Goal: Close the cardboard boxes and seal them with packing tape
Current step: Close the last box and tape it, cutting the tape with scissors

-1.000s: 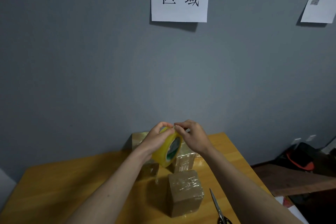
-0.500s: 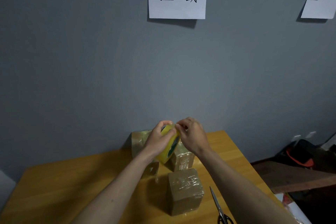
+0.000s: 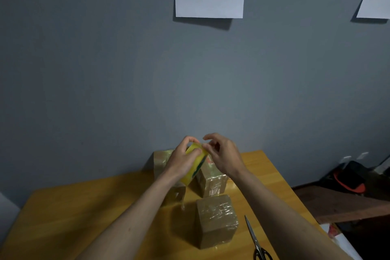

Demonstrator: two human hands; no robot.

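head view: left hand (image 3: 181, 159) grips the tape roll (image 3: 195, 162), right hand (image 3: 223, 154) pinching at its top edge.

Glossy yellow tape roll (image 3: 195, 164), tape-slick cardboard boxes (image 3: 216, 220), smooth wooden table (image 3: 84, 213), metal scissors (image 3: 254, 238)

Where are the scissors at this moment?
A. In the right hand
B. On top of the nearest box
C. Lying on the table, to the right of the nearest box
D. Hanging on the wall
C: the scissors lie flat on the table, beside the nearest box, while both hands are busy at the tape roll.
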